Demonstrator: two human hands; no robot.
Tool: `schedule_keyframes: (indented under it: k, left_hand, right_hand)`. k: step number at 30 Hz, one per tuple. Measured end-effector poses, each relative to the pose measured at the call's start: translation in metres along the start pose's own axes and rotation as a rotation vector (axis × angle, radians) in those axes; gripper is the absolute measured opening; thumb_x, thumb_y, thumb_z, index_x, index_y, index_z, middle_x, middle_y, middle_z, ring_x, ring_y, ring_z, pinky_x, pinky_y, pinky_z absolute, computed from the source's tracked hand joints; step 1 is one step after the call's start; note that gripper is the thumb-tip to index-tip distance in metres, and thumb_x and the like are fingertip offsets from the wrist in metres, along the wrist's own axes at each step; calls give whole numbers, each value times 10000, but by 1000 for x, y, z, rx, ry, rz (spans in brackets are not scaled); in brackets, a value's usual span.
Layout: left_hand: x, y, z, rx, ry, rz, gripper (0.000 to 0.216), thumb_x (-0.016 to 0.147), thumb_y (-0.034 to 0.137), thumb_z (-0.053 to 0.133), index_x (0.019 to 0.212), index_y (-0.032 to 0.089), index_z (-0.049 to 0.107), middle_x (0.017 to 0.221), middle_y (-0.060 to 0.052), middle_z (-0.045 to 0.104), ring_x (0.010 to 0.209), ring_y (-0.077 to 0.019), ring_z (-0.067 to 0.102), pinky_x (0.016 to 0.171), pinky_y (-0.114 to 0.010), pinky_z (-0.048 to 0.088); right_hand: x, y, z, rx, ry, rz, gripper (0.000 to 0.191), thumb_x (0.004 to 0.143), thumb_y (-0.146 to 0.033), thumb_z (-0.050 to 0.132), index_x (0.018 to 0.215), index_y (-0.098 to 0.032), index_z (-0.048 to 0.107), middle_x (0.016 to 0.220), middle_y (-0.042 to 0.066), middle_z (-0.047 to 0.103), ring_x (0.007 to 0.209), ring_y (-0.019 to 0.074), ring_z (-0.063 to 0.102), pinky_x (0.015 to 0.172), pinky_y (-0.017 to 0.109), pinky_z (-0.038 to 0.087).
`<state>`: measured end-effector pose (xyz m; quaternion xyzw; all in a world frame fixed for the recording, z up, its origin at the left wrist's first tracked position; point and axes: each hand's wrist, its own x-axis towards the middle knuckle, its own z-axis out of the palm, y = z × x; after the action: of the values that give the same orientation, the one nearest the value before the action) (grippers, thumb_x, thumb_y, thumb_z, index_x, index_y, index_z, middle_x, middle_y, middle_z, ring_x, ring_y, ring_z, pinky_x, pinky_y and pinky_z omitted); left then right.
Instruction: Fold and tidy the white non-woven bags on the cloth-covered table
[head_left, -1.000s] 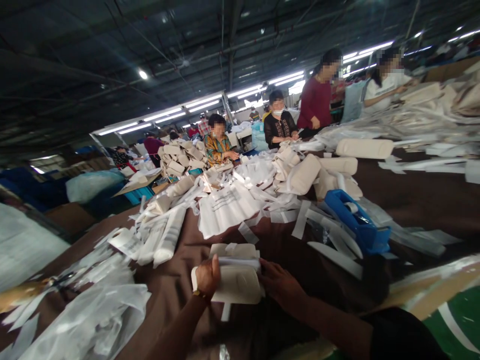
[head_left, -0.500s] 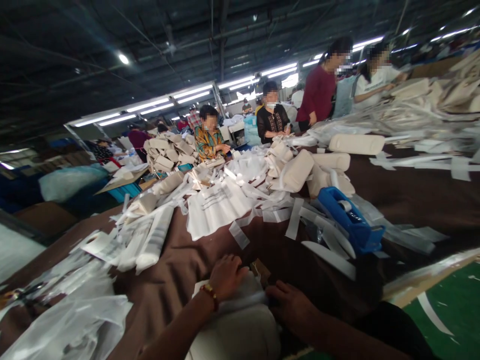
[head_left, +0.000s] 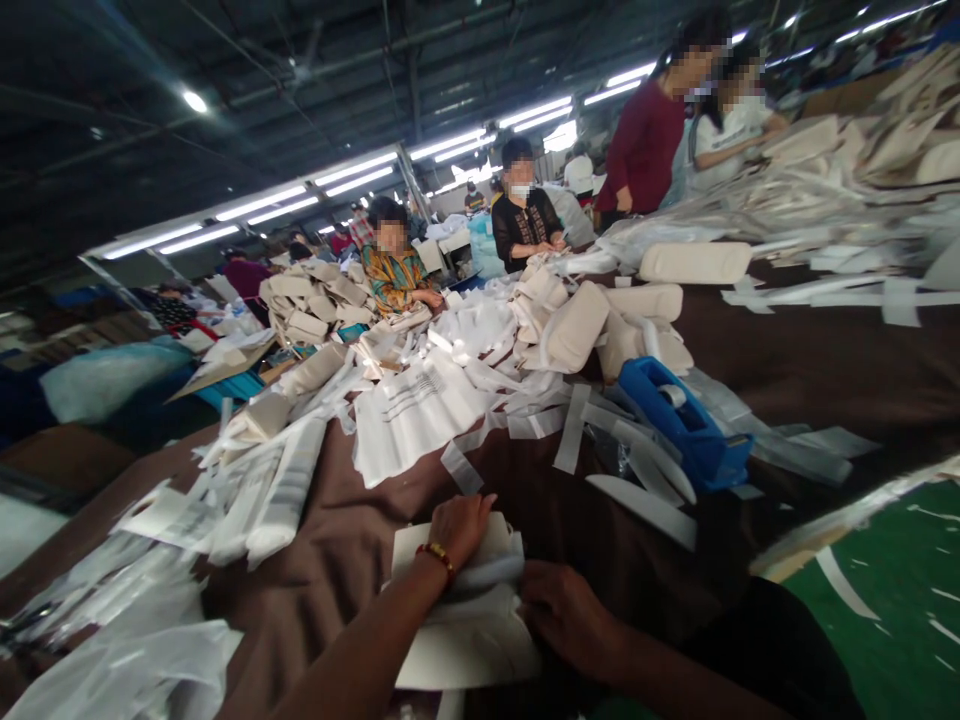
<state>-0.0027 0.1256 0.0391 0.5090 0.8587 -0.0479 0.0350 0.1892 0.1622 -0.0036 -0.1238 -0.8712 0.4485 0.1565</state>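
In front of me on the brown cloth (head_left: 337, 560) lies a beige folded fabric piece (head_left: 469, 650) with whitish, padded-looking layers. My left hand (head_left: 461, 530), with a beaded bracelet at the wrist, is closed over its far flap (head_left: 414, 545), fingers curled down. My right hand (head_left: 566, 615) is closed at the piece's right edge, its fingers bent in against the side. Its fingertips are partly hidden in shadow. The near end of the piece rests low in the view, between my forearms.
A blue tape dispenser (head_left: 682, 425) stands to the right, beside pale strips (head_left: 574, 430). Printed plastic bags (head_left: 416, 405) and beige pieces (head_left: 574, 325) pile up ahead. Rolled bags (head_left: 289, 490) and loose clear plastic (head_left: 142, 660) lie left. Several co-workers stand or sit beyond the table.
The beige piece's far flap now shows under my left hand, and its layers look more folded together. A small brown tag between my hands is no longer visible. My view has shifted slightly.
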Motion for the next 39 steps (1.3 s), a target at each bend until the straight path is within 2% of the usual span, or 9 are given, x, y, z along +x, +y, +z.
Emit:
schedule_keyframes:
  k: [6,9,14,17,21,26,30,34,39]
  left_hand:
    - [53,8,16,-33,-17,-52,563,953,461,238,902,132,692,966,-151,696,966,-283,644,785,-369,496]
    - [61,3,21,-65,-57,-84,538,948,454,266,903,136,697,982,-148,697,972,-274,644,788,-355,498]
    - [58,-1,23,-101,-75,-112,542,945,457,261,903,140,698,990,-145,696,972,-273,643,797,-363,488]
    - [62,-1,24,-126,-68,-139,536,946,448,269,916,115,688,1002,-165,688,974,-290,639,794,-377,483]
    - [66,-11,0,-183,-37,-135,484,963,337,252,873,92,659,916,-148,693,874,-220,652,753,-314,476]
    - [10,-13,-40,-217,156,-17,384,967,294,247,908,166,604,942,-64,659,886,-160,607,803,-284,446]
    - [-54,19,-4,-175,200,-83,263,909,334,436,958,169,634,1001,-107,641,963,-278,586,858,-439,449]
    - [-59,46,46,-171,330,-242,257,911,309,436,952,146,631,932,-112,636,896,-286,593,797,-478,492]
    - [-43,51,52,-262,389,-157,254,891,212,466,1085,139,613,986,-117,655,911,-274,602,783,-462,531]
  right_hand:
    - [35,26,-17,-154,-139,228,164,739,-39,554,703,-105,699,680,45,649,680,177,622,569,210,408]
    - [37,25,-15,-274,-161,267,251,757,-5,464,832,-48,699,810,142,671,768,260,638,654,290,464]
    - [13,2,-19,-267,-218,76,247,847,-68,471,1019,-119,641,1106,109,619,1012,216,583,914,285,448]
    - [11,-6,-9,-242,-43,250,224,928,-282,484,1015,-125,619,1064,118,615,998,244,582,916,351,460]
    - [33,2,13,-235,161,433,310,983,-270,364,1002,-105,625,990,137,645,953,249,612,844,350,473]
    - [59,28,-5,-256,50,351,425,994,-352,337,854,-151,684,842,108,690,817,225,658,708,304,490]
    - [57,36,-24,-402,-55,325,482,981,-408,321,781,-174,692,810,123,687,797,275,661,692,373,499]
    - [53,30,-22,-666,14,281,376,948,-344,351,913,-138,664,938,181,654,895,357,621,720,479,496]
    - [81,12,7,-516,267,-313,368,976,-344,270,1180,-184,531,1213,102,568,1104,242,536,899,394,477]
